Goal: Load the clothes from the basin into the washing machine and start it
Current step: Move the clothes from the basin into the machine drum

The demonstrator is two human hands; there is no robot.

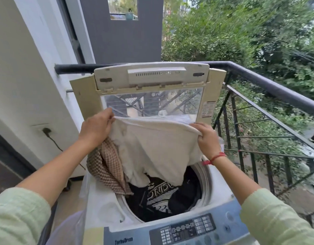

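A top-loading washing machine [99,200] stands in front of me with its lid [151,76] folded up. Over the open drum I hold a white towel [158,149] stretched between both hands. My left hand [97,126] pinches its upper left corner, and my right hand [206,138] grips the upper right edge. A brown checked cloth [108,168] hangs under my left hand over the drum's left rim. Dark clothes with white print [159,197] lie inside the drum. The basin is out of view.
The control panel [186,228] runs along the machine's near edge. A black balcony railing [269,85] stands behind and to the right. A white wall with a plugged socket [45,129] is on the left. Trees fill the background.
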